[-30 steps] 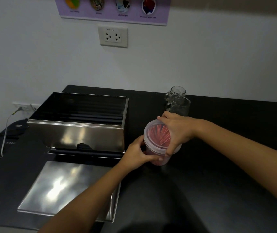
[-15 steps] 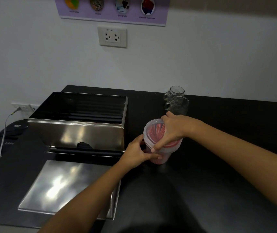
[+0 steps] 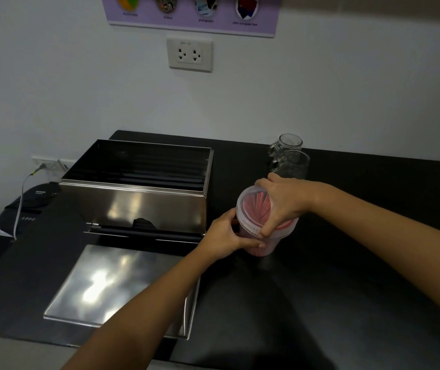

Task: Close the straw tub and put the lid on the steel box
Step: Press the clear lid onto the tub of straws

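Note:
A clear plastic straw tub (image 3: 260, 244) filled with red straws stands on the black counter, right of the steel box. My left hand (image 3: 224, 237) grips its side. My right hand (image 3: 280, 202) lies over its translucent round lid (image 3: 251, 204), fingers curled down over the near rim. The lid sits on the tub's top, slightly tilted. The steel box (image 3: 136, 206) stands open, its inside dark. Its flat steel lid (image 3: 107, 284) lies on the counter in front of the box, partly under my left forearm.
Two glass mugs (image 3: 289, 161) stand just behind the tub. A black device (image 3: 31, 206) with a white cable sits left of the box. The counter's front edge (image 3: 27, 340) runs just below the steel lid. A white wall with sockets rises behind.
The right hand has shifted across the tub's lid, its fingers sliding down over the near rim. The lid sits lower on the tub. The left hand stays on the tub's side.

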Action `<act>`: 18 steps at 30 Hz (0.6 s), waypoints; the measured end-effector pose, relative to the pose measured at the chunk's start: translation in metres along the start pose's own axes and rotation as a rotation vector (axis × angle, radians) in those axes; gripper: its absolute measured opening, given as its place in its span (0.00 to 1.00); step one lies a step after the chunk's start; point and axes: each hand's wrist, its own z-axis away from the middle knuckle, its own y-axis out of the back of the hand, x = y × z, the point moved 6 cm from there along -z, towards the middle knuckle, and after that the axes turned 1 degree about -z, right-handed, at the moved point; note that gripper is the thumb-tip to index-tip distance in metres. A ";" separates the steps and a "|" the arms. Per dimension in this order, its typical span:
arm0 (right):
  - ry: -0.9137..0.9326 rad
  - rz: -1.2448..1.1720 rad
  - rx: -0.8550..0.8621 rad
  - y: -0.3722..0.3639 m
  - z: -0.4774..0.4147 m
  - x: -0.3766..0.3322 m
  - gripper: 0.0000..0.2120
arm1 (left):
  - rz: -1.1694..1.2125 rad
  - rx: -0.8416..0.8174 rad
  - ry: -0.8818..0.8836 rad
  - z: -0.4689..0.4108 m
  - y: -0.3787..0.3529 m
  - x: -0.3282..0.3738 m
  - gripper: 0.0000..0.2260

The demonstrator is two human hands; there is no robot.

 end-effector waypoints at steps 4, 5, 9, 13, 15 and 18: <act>0.007 0.045 0.022 0.000 -0.001 -0.003 0.53 | 0.012 0.026 0.006 0.001 0.000 -0.003 0.37; 0.014 0.043 0.013 0.000 -0.001 -0.003 0.53 | 0.009 0.030 0.003 0.001 0.000 -0.003 0.37; 0.064 0.025 -0.030 0.000 -0.002 -0.003 0.54 | -0.023 0.011 -0.015 -0.002 0.001 -0.001 0.38; 0.118 0.017 -0.083 0.001 -0.003 -0.003 0.55 | -0.035 -0.021 -0.016 -0.004 -0.001 -0.003 0.39; 0.133 0.012 -0.105 0.000 -0.004 -0.002 0.56 | -0.031 -0.027 -0.007 -0.004 -0.002 -0.004 0.39; 0.153 0.009 -0.116 0.000 -0.006 -0.001 0.56 | -0.020 -0.024 0.001 -0.005 -0.002 -0.005 0.39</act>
